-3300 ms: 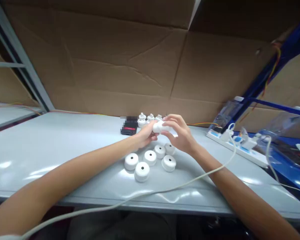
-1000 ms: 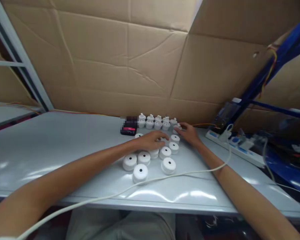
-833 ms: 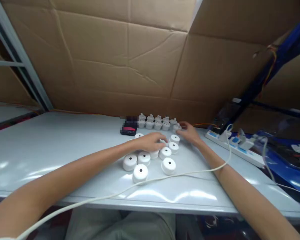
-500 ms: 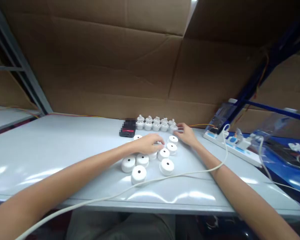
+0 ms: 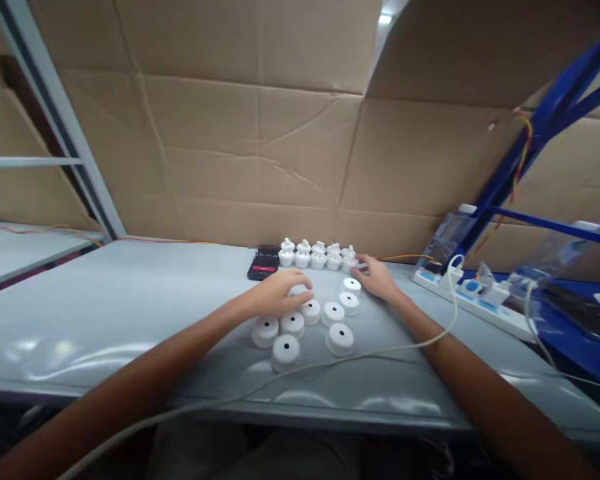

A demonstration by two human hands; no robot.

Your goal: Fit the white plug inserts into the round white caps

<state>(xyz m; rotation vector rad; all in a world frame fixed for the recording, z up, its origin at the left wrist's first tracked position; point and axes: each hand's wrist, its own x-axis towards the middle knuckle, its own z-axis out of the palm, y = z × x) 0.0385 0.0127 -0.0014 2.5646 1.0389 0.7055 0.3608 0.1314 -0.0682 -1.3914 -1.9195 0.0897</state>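
Note:
Several round white caps (image 5: 339, 337), each with a dark centre hole, lie grouped on the grey table (image 5: 105, 313). My left hand (image 5: 280, 293) curls over one white cap at the back of this group. Behind them, a row of white knobbed pieces (image 5: 310, 257) stands along the cardboard wall. At the right end of that row rests my right hand (image 5: 377, 279), its fingertips pinched on the last piece.
A black and red phone (image 5: 263, 265) lies left of the row. A white power strip (image 5: 473, 300) with plugs sits at the right, beside blue shelf bars (image 5: 530, 220). A white cable (image 5: 300, 373) crosses the table front over my right forearm. Cardboard (image 5: 260, 153) lines the back.
Both hands parted from a white piece held in the air. The right one set a piece at the row's right end; the left one dropped onto the caps and drew back slightly.

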